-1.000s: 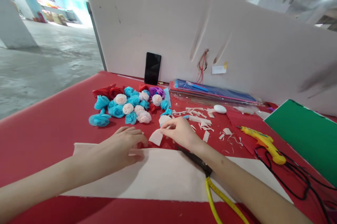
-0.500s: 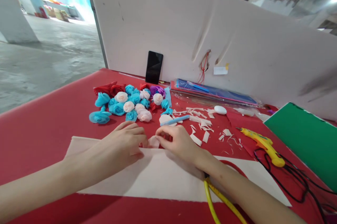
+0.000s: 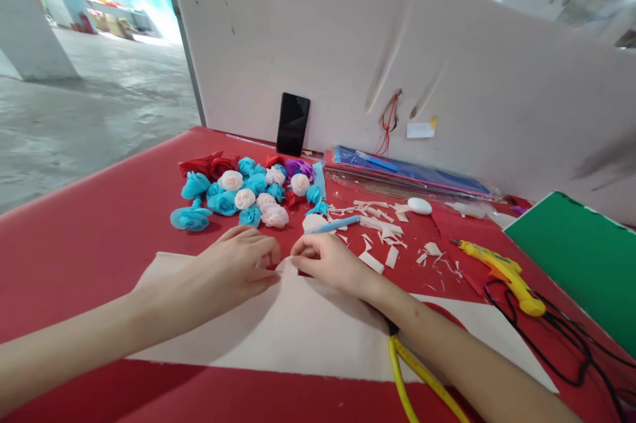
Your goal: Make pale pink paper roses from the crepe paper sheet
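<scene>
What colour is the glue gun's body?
The glue gun's body is yellow; the head view shows it best.

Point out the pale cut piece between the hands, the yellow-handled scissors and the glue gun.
Pale cut piece [image 3: 287, 266]: head view, its exposed middle.
Yellow-handled scissors [image 3: 400, 370]: head view, one yellow handle.
Glue gun [image 3: 505, 272]: head view, its yellow body.

A big pale sheet of paper [image 3: 298, 337] lies near the front of the red table [image 3: 99, 244], with a bunch of blue, red, purple and pale pink flowers [image 3: 223, 203] behind it. Little pale scraps [image 3: 371, 261], a white egg-shaped thing [image 3: 420, 206], a yellow glue gun [image 3: 504, 270] and shiny plastic packs [image 3: 412, 174] lie there too. A black phone [image 3: 293, 124] stands at the back.
</scene>
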`<move>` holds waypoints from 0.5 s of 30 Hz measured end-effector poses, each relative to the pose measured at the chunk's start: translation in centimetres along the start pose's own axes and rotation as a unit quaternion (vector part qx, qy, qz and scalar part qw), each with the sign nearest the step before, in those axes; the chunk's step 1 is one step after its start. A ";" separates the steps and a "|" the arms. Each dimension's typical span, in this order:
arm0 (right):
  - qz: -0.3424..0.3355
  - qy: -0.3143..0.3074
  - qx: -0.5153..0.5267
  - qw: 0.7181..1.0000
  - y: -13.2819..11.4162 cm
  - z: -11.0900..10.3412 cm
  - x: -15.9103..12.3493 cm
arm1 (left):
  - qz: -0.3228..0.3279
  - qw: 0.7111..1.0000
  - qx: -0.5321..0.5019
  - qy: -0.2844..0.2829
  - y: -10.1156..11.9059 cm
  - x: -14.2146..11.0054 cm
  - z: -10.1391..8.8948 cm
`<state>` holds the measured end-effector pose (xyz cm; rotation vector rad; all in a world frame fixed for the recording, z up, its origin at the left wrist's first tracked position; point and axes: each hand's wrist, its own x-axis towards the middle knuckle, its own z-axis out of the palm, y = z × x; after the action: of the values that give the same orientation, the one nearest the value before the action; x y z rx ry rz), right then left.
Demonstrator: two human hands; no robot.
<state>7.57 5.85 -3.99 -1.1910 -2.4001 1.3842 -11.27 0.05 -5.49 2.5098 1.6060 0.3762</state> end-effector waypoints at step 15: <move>0.054 0.035 -0.114 0.991 -0.7 0.1 0.5 | -0.065 0.997 0.026 -0.039 -0.3 0.6 -1.6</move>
<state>6.81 5.90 -3.69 -1.4176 -2.5312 1.0949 -11.78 0.68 -4.01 2.4075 1.7572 0.2209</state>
